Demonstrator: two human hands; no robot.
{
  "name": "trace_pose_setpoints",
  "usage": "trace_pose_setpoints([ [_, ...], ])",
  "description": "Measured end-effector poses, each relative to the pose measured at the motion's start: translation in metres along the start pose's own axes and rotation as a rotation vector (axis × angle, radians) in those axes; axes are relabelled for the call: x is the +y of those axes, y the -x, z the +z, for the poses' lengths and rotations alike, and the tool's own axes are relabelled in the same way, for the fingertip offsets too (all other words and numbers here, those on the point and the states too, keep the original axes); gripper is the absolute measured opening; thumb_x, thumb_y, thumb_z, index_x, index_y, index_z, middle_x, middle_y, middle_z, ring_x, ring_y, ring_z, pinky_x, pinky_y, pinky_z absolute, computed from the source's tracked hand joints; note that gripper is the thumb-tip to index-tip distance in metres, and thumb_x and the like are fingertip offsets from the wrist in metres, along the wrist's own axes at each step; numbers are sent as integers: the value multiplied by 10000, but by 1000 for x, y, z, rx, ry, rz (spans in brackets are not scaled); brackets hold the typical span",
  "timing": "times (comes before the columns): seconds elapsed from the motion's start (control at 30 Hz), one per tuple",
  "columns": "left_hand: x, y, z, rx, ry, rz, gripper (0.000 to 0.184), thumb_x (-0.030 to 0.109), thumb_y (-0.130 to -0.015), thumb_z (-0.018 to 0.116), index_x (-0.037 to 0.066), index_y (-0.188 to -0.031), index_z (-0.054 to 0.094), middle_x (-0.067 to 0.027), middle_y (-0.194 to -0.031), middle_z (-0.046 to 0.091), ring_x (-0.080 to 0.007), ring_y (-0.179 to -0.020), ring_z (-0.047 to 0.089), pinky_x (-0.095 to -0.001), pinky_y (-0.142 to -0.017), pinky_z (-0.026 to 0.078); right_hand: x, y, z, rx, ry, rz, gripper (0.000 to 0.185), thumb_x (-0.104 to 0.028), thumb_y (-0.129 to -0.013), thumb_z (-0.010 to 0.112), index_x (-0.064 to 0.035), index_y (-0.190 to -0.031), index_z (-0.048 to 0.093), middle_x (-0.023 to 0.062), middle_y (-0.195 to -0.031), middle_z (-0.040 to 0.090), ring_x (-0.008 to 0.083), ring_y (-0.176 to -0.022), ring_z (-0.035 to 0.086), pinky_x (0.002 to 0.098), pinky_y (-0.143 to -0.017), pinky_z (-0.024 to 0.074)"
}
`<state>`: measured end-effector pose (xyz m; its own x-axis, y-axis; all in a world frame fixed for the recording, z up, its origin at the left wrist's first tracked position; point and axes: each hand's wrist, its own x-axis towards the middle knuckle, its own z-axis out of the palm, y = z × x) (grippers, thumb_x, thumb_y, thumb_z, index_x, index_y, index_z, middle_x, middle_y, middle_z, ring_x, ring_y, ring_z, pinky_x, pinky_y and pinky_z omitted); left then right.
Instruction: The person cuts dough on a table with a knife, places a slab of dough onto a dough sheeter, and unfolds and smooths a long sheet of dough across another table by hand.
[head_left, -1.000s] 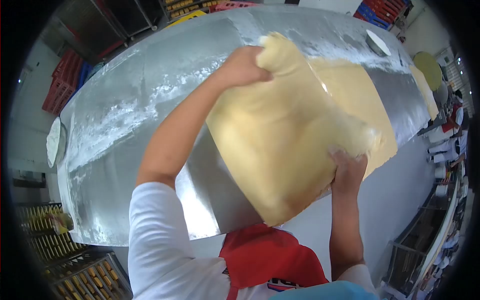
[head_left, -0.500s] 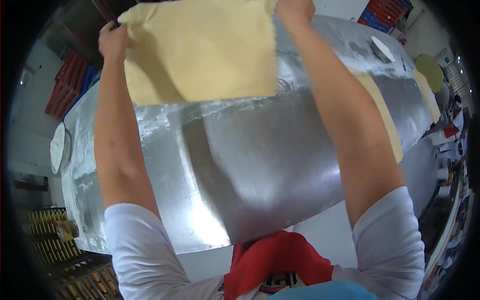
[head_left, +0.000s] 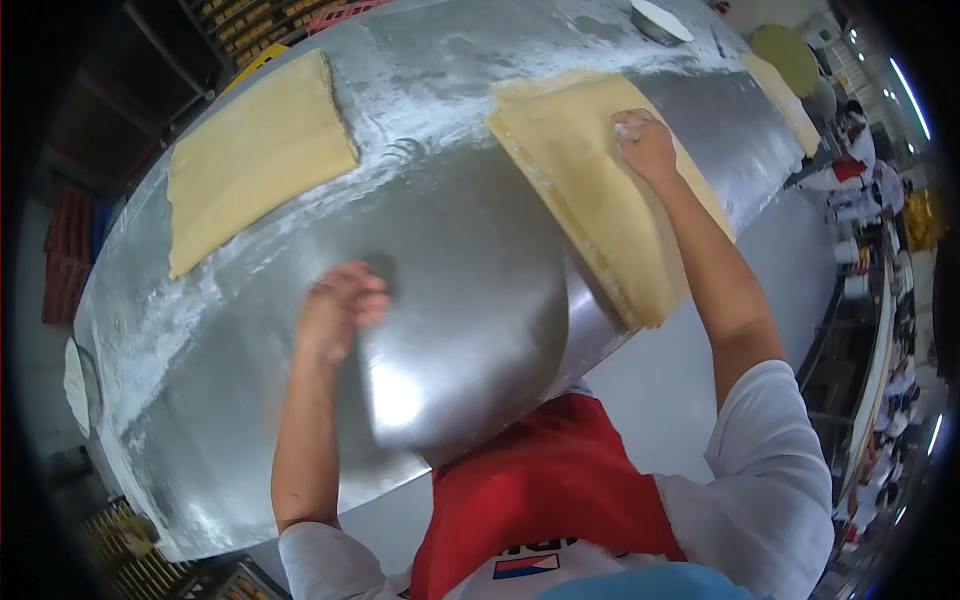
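A flat yellow dough sheet (head_left: 262,155) lies on the far left part of the metal table (head_left: 470,230). Right of the middle is a stack of similar dough sheets (head_left: 590,180), its near corner at the table's front edge. My right hand (head_left: 646,145) is over the top sheet with its fingers curled closed; whether they pinch the dough is too small to tell. Above bare metal, below the left sheet, my left hand (head_left: 343,305) is blurred, its fingers bent and partly apart, holding nothing visible.
A bowl of white flour (head_left: 660,22) stands at the far edge, another (head_left: 78,386) at the left edge. More dough (head_left: 785,100) lies at the right end. Crates (head_left: 68,255) and racks stand behind and left. Several people (head_left: 855,150) are at the far right.
The sheet that both hands held up now lies flat at the far left. Both hands have let it go; my right hand has moved right to the stack, my left hand toward me.
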<state>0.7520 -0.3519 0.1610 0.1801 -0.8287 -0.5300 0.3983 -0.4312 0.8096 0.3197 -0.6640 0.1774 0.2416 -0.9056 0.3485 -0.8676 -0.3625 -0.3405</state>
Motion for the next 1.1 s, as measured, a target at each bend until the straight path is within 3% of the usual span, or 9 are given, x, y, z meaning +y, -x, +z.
trace_pose_setpoints([
  [0.2,-96,3,206,-177,-100,-286,342,187,-896,679,9,-1175,591,-109,-1026,661,-183,-892,670,-333,-710,582,20,-100,73,-474,246,-448,563,-445,-958,551,-171,-1447,505,83,-1572,383,313,-1453,329,464,-1204,253],
  [0.27,-122,3,257,-76,-226,-185,429,251,-904,686,-30,-1207,572,-131,-1034,656,-218,-962,653,-340,-810,552,17,-133,107,-638,244,-452,708,-589,-991,419,-153,-1544,351,108,-1633,257,322,-1511,210,514,-1226,139],
  [0.4,-136,21,347,258,-328,-60,538,281,-901,700,-87,-1253,527,-176,-1056,661,-255,-970,652,-339,-885,524,20,-182,148,-700,116,-610,804,-690,-962,372,-147,-1553,328,89,-1633,259,268,-1522,182,532,-1230,121],
  [0.5,-158,15,393,452,-150,-51,694,319,-862,751,-157,-1285,475,-236,-1088,672,-258,-987,682,-357,-847,546,3,-192,150,-756,13,-777,785,-608,-981,457,-81,-1547,321,129,-1619,284,307,-1503,235,435,-1224,185],
  [0.53,-124,21,406,485,-229,-97,722,362,-847,764,-170,-1253,495,-227,-1041,692,-265,-938,704,-365,-807,560,0,-192,149,-734,-114,-692,802,-637,-945,504,-63,-1497,408,153,-1550,408,332,-1428,383,406,-1168,310],
  [0.67,-148,-2,402,431,-19,-185,795,444,-799,789,-173,-1221,521,-231,-987,700,-286,-878,713,-371,-788,564,-13,-215,154,-743,-74,-546,841,-668,-885,578,-26,-1422,492,188,-1427,542,355,-1296,527,421,-1060,422],
  [0.73,-151,-7,414,521,-288,-155,867,535,-728,814,-166,-1165,551,-263,-1002,691,-314,-897,709,-375,-791,561,-14,-212,160,-732,-116,-450,822,-650,-835,660,6,-1321,565,189,-1226,665,326,-1125,633,417,-954,476],
  [0.83,-148,0,435,694,-483,-151,882,564,-672,837,-147,-1120,569,-281,-1010,686,-330,-914,704,-380,-796,560,-15,-215,141,-1135,-171,-345,791,-604,-827,705,26,-1290,582,184,-1144,686,276,-1063,653,384,-928,479],
  [1.1,-107,6,447,506,-136,-296,700,431,-696,860,-135,-1042,635,-212,-860,715,-281,-809,720,-351,-776,565,-9,-214,118,-1412,-421,-241,727,-477,-780,815,17,-1273,610,160,-1130,695,232,-1026,663,387,-885,516],
])
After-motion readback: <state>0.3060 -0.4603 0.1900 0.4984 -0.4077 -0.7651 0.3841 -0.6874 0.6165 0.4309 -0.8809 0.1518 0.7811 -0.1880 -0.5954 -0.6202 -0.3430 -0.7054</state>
